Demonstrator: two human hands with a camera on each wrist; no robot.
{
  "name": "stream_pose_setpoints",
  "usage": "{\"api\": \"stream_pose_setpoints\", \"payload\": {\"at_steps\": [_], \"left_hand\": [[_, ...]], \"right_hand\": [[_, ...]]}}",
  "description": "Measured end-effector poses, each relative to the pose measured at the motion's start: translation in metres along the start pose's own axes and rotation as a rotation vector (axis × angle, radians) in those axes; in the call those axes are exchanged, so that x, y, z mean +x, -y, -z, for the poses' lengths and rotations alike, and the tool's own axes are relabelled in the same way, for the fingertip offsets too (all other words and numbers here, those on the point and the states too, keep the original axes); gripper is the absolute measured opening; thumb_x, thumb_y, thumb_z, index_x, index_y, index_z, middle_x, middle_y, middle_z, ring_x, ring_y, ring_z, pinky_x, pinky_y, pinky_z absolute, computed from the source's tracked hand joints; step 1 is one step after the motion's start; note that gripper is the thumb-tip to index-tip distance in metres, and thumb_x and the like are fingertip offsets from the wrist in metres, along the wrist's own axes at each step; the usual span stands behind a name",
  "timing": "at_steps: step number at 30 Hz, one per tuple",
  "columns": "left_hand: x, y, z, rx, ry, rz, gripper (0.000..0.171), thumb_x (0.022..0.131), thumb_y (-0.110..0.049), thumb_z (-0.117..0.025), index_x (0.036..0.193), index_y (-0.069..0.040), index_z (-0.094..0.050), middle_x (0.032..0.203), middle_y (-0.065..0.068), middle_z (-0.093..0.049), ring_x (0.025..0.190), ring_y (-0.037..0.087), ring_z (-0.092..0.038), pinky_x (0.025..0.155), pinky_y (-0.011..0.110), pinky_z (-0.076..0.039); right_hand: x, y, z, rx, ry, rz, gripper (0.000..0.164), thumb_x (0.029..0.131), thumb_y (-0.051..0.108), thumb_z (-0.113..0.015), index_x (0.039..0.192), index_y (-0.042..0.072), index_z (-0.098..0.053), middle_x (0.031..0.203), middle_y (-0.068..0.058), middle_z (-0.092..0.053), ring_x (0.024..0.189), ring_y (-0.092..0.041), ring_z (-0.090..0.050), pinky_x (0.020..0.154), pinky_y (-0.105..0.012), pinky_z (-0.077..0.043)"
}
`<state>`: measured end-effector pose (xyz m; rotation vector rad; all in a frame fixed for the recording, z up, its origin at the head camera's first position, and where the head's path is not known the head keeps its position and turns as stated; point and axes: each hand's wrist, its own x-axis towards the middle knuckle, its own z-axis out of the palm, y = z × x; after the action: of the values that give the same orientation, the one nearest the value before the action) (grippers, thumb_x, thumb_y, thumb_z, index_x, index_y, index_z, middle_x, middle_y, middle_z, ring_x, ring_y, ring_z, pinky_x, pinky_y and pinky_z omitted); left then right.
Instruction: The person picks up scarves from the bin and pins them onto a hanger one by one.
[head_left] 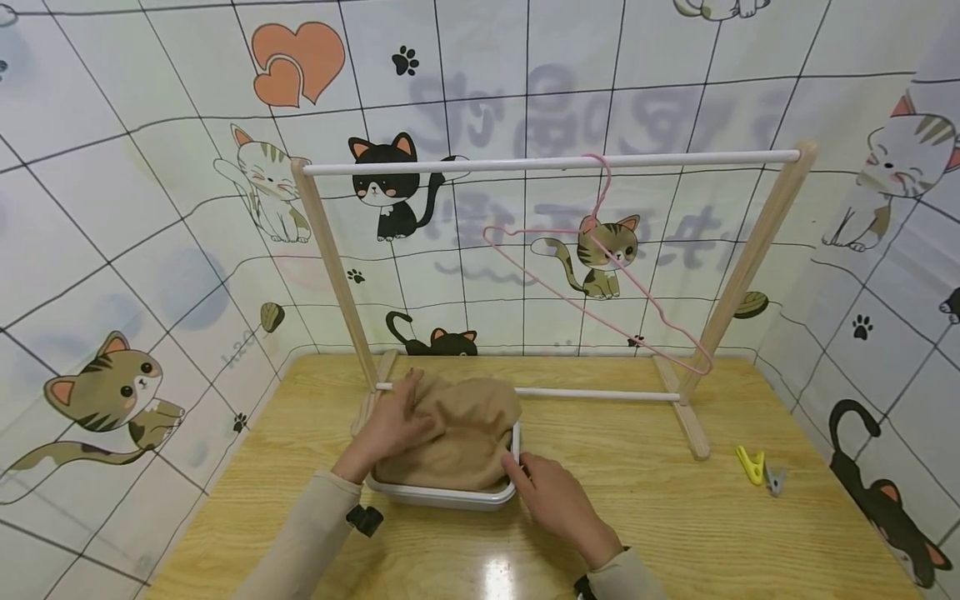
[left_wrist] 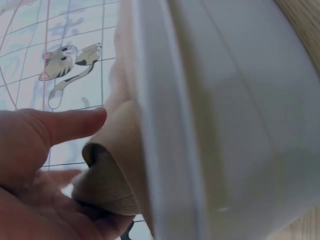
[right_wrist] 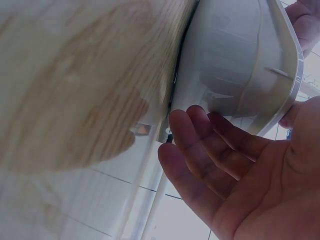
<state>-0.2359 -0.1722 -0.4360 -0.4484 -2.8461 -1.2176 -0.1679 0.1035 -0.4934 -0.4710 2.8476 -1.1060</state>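
A brown cloth [head_left: 457,454] lies bunched in a white plastic basin [head_left: 442,497], its folds rising over the far rim. My left hand [head_left: 393,425] rests on the cloth's left part, fingers spread. In the left wrist view, a rolled fold of cloth [left_wrist: 117,155] lies between the extended thumb [left_wrist: 75,125] and the fingers, without a pinch. At the basin's right side is my right hand [head_left: 555,496]. Its thumb hooks over the rim, and the slightly bent fingers [right_wrist: 205,150] lie along the outer wall in the right wrist view.
Behind the basin stands a wooden rack with a white top bar [head_left: 465,166] and a lower bar [head_left: 600,394]. A pink hanger [head_left: 600,321] hangs from the top bar, right of centre. One yellow clip [head_left: 751,465] and one grey clip [head_left: 774,481] lie at the table's right.
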Motion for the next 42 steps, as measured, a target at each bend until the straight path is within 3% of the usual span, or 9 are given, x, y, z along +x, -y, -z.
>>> {"api": "stream_pose_setpoints", "payload": {"at_steps": [4, 8, 13, 17, 20, 23, 26, 37, 42], "left_hand": [[0.001, 0.003, -0.003, -0.006, 0.027, -0.009, 0.063, 0.093, -0.007, -0.072, 0.15, 0.001, -0.046, 0.151, 0.028, -0.047, 0.138, 0.044, -0.046, 0.114, 0.057, -0.037], [0.004, 0.005, -0.004, -0.022, -0.059, -0.058, 0.046, 0.094, -0.006, -0.07, 0.14, -0.005, -0.061, 0.14, 0.019, -0.061, 0.129, 0.036, -0.056, 0.107, 0.054, -0.044], [0.006, 0.003, -0.003, -0.078, -0.145, -0.068, 0.045, 0.095, -0.008, -0.07, 0.139, -0.004, -0.061, 0.139, 0.018, -0.063, 0.13, 0.034, -0.057, 0.105, 0.051, -0.046], [0.005, 0.003, -0.003, -0.088, -0.155, -0.038, 0.046, 0.095, -0.006, -0.07, 0.141, -0.007, -0.061, 0.117, 0.02, -0.072, 0.081, 0.022, -0.067, 0.072, 0.034, -0.053], [0.004, 0.003, -0.002, -0.137, -0.137, -0.02, 0.047, 0.097, -0.004, -0.066, 0.143, -0.008, -0.059, 0.08, 0.016, -0.07, 0.047, 0.011, -0.046, 0.048, 0.025, -0.041], [0.004, 0.004, -0.001, -0.166, -0.14, -0.021, 0.046, 0.099, -0.001, -0.063, 0.144, -0.01, -0.059, 0.055, 0.007, -0.055, 0.037, 0.006, -0.041, 0.042, 0.023, -0.037], [0.005, 0.004, 0.0, -0.169, -0.148, -0.031, 0.045, 0.099, 0.0, -0.062, 0.142, -0.01, -0.06, 0.05, -0.001, -0.049, 0.037, 0.004, -0.041, 0.041, 0.023, -0.037], [0.004, -0.002, 0.004, -0.127, -0.176, -0.052, 0.044, 0.098, -0.004, -0.064, 0.141, -0.014, -0.062, 0.061, 0.003, -0.05, 0.041, 0.004, -0.034, 0.043, 0.022, -0.034], [0.004, -0.004, 0.008, -0.151, -0.175, -0.055, 0.044, 0.097, -0.003, -0.066, 0.14, -0.014, -0.063, 0.097, 0.015, -0.068, 0.043, 0.003, -0.034, 0.046, 0.022, -0.036]], "right_hand": [[0.0, 0.0, 0.0, -0.011, -0.003, -0.003, 0.053, 0.109, 0.055, -0.034, 0.077, 0.017, -0.052, 0.064, 0.004, -0.045, 0.055, -0.01, -0.041, 0.05, -0.027, -0.034], [0.0, 0.0, 0.0, -0.011, -0.002, -0.007, 0.054, 0.109, 0.056, -0.034, 0.077, 0.017, -0.053, 0.065, 0.004, -0.045, 0.056, -0.011, -0.042, 0.05, -0.028, -0.034], [0.0, -0.001, 0.001, -0.01, -0.004, -0.014, 0.054, 0.109, 0.057, -0.033, 0.076, 0.018, -0.052, 0.064, 0.004, -0.045, 0.055, -0.01, -0.041, 0.05, -0.027, -0.034], [0.0, -0.001, 0.001, -0.004, -0.002, -0.009, 0.054, 0.109, 0.056, -0.033, 0.076, 0.017, -0.053, 0.065, 0.004, -0.045, 0.056, -0.01, -0.041, 0.05, -0.028, -0.034], [0.0, -0.002, 0.0, -0.005, -0.001, -0.007, 0.054, 0.109, 0.056, -0.034, 0.076, 0.017, -0.053, 0.065, 0.004, -0.045, 0.056, -0.01, -0.041, 0.05, -0.028, -0.034], [0.0, -0.002, 0.0, -0.008, -0.005, -0.009, 0.054, 0.109, 0.056, -0.033, 0.076, 0.017, -0.053, 0.065, 0.005, -0.044, 0.056, -0.01, -0.041, 0.051, -0.027, -0.034], [0.001, -0.002, 0.0, -0.011, -0.011, -0.008, 0.054, 0.109, 0.056, -0.033, 0.076, 0.018, -0.053, 0.064, 0.005, -0.043, 0.055, -0.009, -0.041, 0.051, -0.027, -0.034], [0.0, -0.003, 0.0, 0.002, 0.0, -0.007, 0.055, 0.108, 0.057, -0.033, 0.076, 0.017, -0.052, 0.064, 0.004, -0.044, 0.055, -0.01, -0.04, 0.05, -0.027, -0.034], [0.001, -0.005, -0.001, 0.002, 0.008, -0.002, 0.055, 0.109, 0.057, -0.032, 0.076, 0.017, -0.053, 0.064, 0.005, -0.044, 0.055, -0.009, -0.04, 0.051, -0.027, -0.034]]}}
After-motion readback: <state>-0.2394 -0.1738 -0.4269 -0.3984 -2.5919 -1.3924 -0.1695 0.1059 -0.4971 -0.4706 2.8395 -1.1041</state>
